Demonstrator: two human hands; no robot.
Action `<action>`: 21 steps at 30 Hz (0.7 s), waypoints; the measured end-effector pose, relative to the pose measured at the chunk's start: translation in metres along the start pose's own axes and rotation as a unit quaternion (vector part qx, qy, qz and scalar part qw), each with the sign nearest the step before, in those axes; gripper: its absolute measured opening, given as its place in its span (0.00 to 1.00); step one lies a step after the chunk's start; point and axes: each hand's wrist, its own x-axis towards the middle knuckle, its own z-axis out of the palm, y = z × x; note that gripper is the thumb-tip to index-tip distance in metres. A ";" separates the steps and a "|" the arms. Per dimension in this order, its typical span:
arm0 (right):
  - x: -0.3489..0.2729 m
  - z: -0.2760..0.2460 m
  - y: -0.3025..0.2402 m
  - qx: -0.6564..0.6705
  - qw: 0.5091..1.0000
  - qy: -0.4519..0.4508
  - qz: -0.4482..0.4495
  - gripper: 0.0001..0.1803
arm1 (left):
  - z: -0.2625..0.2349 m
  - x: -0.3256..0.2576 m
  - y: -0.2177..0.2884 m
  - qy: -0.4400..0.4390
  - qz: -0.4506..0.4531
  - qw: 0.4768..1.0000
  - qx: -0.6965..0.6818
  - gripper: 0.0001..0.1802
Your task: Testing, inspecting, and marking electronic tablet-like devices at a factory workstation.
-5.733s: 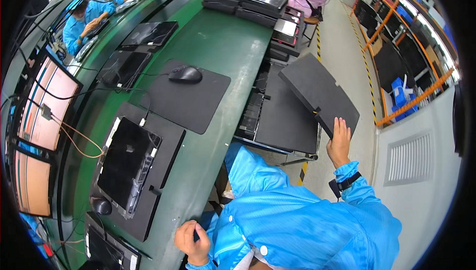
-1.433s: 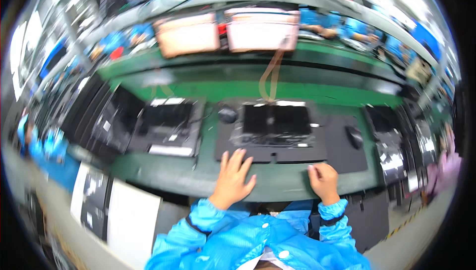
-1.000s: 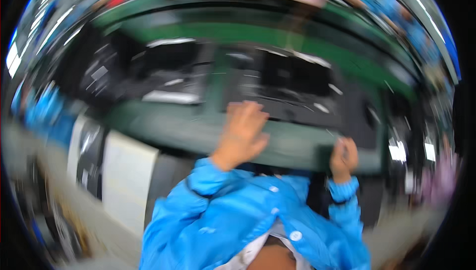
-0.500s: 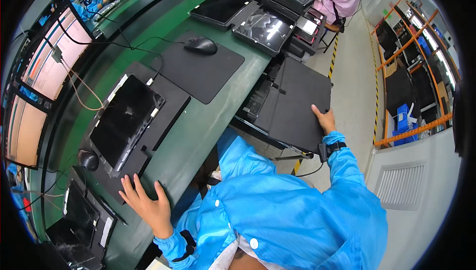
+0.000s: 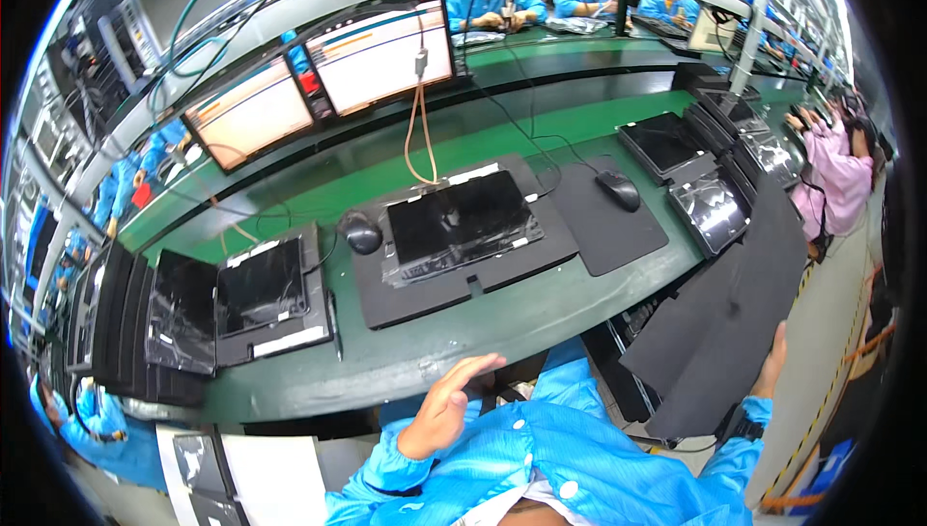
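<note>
Far left on the green bench (image 5: 290, 386): a small dark panel (image 5: 259, 287) on its pad, wrapped units stacked just beside it. Bench centre: a film-wrapped dark screen unit (image 5: 462, 225) lies flat on a black mat (image 5: 502, 280), a cable dropping to its rear edge, one black mouse (image 5: 360, 233) touching the mat's left side and another mouse (image 5: 618, 188) on a separate pad to the right. Two lit monitors (image 5: 319, 82) stand behind. Left hand (image 5: 446, 408) hovers open, fingers spread, at the bench's near edge; holds nothing, touches nothing that can be seen. Right of it, a large flat black sheet (image 5: 734, 333) hangs tilted off the bench's right end, above the floor. Right hand (image 5: 770, 372) is on the sheet's lower right edge, fingers extended along it; grip appears to be a light one-handed pinch, thumb side hidden. Judgement: a sheet this broad will likely sag or swing from one edge, so bring the free left hand under the opposite edge, keep it level, and clear the wrapped units (image 5: 719, 212) at the bench's right end.
</note>
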 end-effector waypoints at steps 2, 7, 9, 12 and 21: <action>0.031 0.025 -0.017 -0.017 0.999 -0.046 0.008 0.34 | 0.004 -0.003 -0.003 0.013 0.009 1.000 0.010 0.48; 0.065 0.053 -0.033 -0.204 0.968 -0.128 0.065 0.35 | 0.002 -0.023 -0.013 0.071 -0.062 0.993 0.076 0.27; 0.046 0.071 -0.024 -0.144 0.978 -0.139 0.066 0.34 | 0.001 -0.030 -0.016 0.093 -0.088 0.991 0.034 0.24; 0.008 0.121 -0.020 0.004 0.983 -0.141 0.116 0.33 | 0.004 -0.027 -0.016 0.096 -0.118 0.988 -0.034 0.26; -0.095 0.331 -0.037 0.090 0.873 -0.477 0.047 0.44 | -0.015 -0.003 -0.001 0.329 -0.226 0.916 -0.024 0.39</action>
